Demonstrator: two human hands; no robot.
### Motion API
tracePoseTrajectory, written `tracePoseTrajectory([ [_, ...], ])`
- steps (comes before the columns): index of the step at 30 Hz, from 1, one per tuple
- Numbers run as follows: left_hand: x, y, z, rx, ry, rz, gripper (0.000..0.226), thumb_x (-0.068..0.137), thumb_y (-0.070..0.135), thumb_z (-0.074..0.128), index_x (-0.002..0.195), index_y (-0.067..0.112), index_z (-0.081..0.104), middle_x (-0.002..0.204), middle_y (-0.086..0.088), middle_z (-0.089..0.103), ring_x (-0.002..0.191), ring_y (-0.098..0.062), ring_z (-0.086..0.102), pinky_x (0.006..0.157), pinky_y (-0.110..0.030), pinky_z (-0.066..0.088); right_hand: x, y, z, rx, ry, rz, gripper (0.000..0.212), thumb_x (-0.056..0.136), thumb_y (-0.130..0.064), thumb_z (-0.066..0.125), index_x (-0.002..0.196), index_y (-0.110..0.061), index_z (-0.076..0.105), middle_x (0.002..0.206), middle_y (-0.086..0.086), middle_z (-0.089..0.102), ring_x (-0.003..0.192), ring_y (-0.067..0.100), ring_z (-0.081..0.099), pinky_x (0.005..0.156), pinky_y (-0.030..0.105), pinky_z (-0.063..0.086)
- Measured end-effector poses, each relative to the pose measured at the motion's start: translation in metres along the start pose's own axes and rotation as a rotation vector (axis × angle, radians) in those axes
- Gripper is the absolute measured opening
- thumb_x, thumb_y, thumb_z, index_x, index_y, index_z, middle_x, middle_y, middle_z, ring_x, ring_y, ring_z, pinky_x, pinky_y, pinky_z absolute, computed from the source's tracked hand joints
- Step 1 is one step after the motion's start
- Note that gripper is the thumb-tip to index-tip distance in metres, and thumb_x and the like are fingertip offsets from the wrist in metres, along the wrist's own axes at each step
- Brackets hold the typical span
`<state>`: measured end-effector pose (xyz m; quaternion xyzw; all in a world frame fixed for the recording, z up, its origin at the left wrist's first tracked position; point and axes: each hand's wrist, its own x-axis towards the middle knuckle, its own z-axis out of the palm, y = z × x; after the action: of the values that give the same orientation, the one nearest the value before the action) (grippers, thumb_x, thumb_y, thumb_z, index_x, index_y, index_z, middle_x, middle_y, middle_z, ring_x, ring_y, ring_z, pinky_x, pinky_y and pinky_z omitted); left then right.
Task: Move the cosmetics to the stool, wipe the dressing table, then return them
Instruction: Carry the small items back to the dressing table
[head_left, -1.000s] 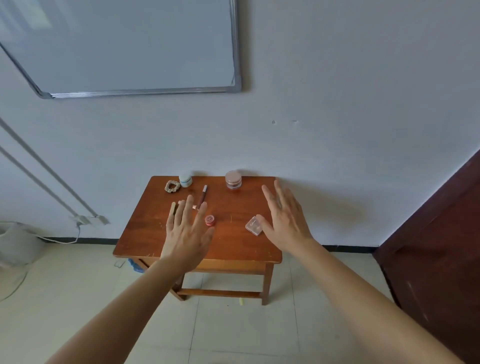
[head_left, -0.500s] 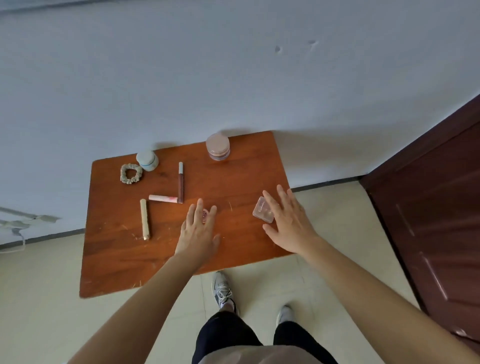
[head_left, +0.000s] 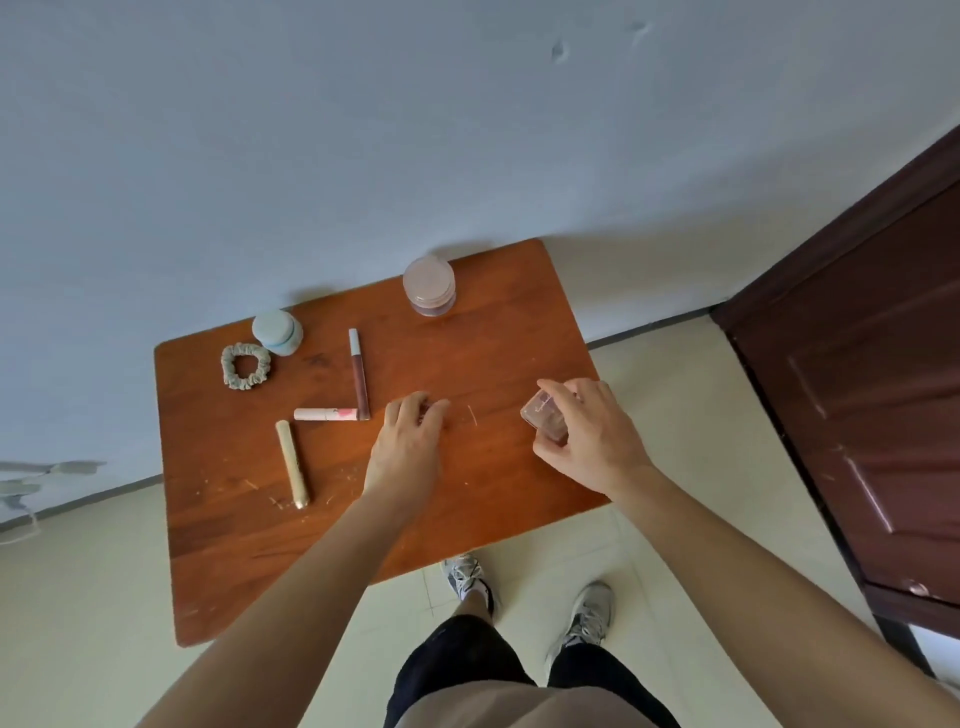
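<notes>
Counter (head_left: 493, 353): a small wooden top is set with its far edge against the wall; the cosmetics are all seen on or over it.
Right grip (head_left: 592, 436): closed on a clear case (head_left: 543, 415), which is pinched between thumb and fingers near the right edge and held tilted.
Left grip (head_left: 410, 441): fingers are curled down onto the middle of the counter; only a reddish trace is seen beneath them, so whether anything is gripped cannot be told.
Pink jar (head_left: 429, 286): stood upright at the far edge, toward the right.
Blue jar (head_left: 277, 331): stood near the far left corner.
Scrunchie (head_left: 246, 365): laid just beside the blue jar, on its near side.
Brown tube (head_left: 359, 374): laid pointing at the far edge, left of the middle.
Pink tube (head_left: 324, 414): laid crosswise, its right end met by the brown tube's near end.
Gold tube (head_left: 292, 464): laid lengthwise toward the left edge, apart from the pink tube.
Door (head_left: 883, 389): a dark brown panel is seen beyond the right edge.
Shoes (head_left: 467, 574): seen on the floor at the near edge.
</notes>
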<state>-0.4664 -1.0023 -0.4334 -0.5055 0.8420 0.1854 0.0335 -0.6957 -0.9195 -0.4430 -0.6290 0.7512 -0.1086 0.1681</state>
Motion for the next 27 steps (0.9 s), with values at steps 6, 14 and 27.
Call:
tracePoseTrajectory([
  [6, 0.009, 0.076, -0.089, -0.003, 0.284, 0.136, 0.062, 0.086, 0.001, 0.064, 0.142, 0.017, 0.043, 0.144, -0.008, 0.042, 0.132, -0.028, 0.036, 0.104, -0.041, 0.044, -0.004, 0.009, -0.097, -0.053, 0.285, 0.038, 0.063, 0.073, -0.051, 0.069, 0.129, -0.035, 0.046, 0.122, -0.004, 0.053, 0.115, 0.018, 0.048, 0.075, 0.031, 0.057],
  [14, -0.007, 0.249, -0.192, -0.208, 0.803, 0.555, 0.027, 0.093, 0.0, 0.058, 0.12, 0.0, 0.061, 0.125, -0.015, 0.061, 0.113, -0.035, 0.053, 0.096, -0.037, 0.044, -0.085, 0.062, -0.261, -0.091, 0.954, 0.072, 0.048, 0.064, -0.043, 0.069, 0.11, -0.031, 0.065, 0.111, -0.01, 0.057, 0.102, 0.015, 0.052, 0.064, 0.022, 0.045],
  [27, -0.174, 0.549, -0.157, -0.58, 0.546, 1.519, 0.032, 0.092, 0.004, 0.059, 0.124, 0.001, 0.061, 0.122, -0.013, 0.057, 0.107, -0.029, 0.052, 0.094, -0.033, 0.045, -0.473, 0.096, -0.331, -0.539, 1.371, 0.845, 0.047, 0.06, -0.041, 0.07, 0.106, -0.038, 0.061, 0.109, -0.015, 0.054, 0.098, 0.015, 0.057, 0.065, 0.023, 0.047],
])
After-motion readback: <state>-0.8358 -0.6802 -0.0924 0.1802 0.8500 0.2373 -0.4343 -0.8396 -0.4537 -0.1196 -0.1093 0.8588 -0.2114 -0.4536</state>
